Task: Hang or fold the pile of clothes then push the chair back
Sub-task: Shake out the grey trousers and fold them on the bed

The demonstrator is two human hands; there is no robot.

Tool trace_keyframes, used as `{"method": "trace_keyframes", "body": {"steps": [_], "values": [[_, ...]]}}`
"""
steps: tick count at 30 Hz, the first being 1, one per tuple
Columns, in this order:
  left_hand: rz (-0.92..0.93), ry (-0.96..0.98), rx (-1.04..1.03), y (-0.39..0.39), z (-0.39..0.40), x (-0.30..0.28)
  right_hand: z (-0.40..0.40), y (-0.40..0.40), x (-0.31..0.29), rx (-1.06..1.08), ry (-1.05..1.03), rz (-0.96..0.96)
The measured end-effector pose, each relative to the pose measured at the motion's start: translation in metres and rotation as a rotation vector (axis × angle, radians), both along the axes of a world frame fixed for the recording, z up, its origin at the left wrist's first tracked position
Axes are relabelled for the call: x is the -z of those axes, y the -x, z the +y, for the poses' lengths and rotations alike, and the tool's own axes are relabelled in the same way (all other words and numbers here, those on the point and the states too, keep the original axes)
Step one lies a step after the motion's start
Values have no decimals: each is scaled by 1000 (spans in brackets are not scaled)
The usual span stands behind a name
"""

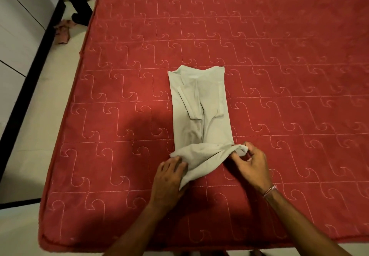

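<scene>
A pale grey shirt (200,106) lies lengthwise on the red quilted mattress (279,76), its sleeves folded inward into a narrow strip. The near hem is lifted and bunched. My left hand (169,176) grips the hem's left corner, with cloth draped over its fingers. My right hand (251,166) pinches the hem's right corner between thumb and fingers. Neither a chair nor a pile of other clothes is in view.
The mattress's left edge (65,116) runs beside a pale tiled floor (40,126). A crumpled reddish cloth (62,32) lies on the floor at the far left near dark furniture legs (79,6). A white cabinet with a black base (18,46) lines the left side.
</scene>
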State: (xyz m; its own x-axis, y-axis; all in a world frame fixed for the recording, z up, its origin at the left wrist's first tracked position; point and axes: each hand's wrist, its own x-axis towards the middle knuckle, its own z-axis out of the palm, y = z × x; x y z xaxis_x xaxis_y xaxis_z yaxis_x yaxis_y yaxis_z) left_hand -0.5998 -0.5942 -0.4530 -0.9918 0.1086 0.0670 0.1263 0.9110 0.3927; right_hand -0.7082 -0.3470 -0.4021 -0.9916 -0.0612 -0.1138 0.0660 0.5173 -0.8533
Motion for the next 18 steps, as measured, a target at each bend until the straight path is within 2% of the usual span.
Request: {"method": "trace_keyframes", "body": {"steps": [1,3,6,10,12,14,16,18], "values": [[33,-76,-16,8,1,0,0,5,2,6,39,-10],[8,-361,-130,26,-1,-6,2,19,6,14,99,-12],[-204,-891,-476,65,-5,-28,1,38,7,15,177,14],[-314,-1149,-636,125,-8,-44,-19,67,-3,65,264,33],[-354,-1209,-699,150,-10,-35,-28,84,0,63,249,-27],[-347,-1195,-779,169,-10,-20,-29,97,11,91,273,-166],[-306,-1097,-886,175,-6,-7,-26,100,24,90,293,-253],[-256,-951,-919,172,-1,-1,-25,97,36,18,267,-235]]}}
